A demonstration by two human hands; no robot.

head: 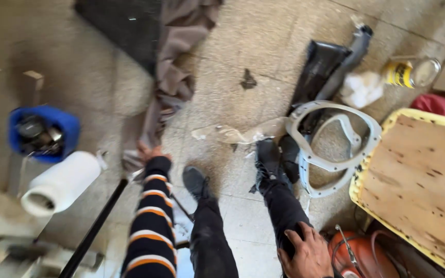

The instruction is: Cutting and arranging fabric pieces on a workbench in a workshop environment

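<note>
Left hand: (150, 153) at the end of a striped sleeve, reaching down to the brown cloth (173, 77) on the floor; whether the grip is closed I cannot tell.
Right hand: (309, 252) flat on the knee, fingers spread, holding nothing.
Doing it well: pinch the cloth's near edge firmly and lift clear of the black rod (93, 231).
Floor: (243, 46) speckled tile, cluttered; white roll (63, 183) and blue tub (45, 133) toward its left edge, grey plastic frame (336, 149) and wooden board (418, 180) toward its right.

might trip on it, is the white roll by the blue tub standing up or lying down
Lying down: the white roll rests on its side on the floor beside the blue tub, open core end facing the camera.
</note>
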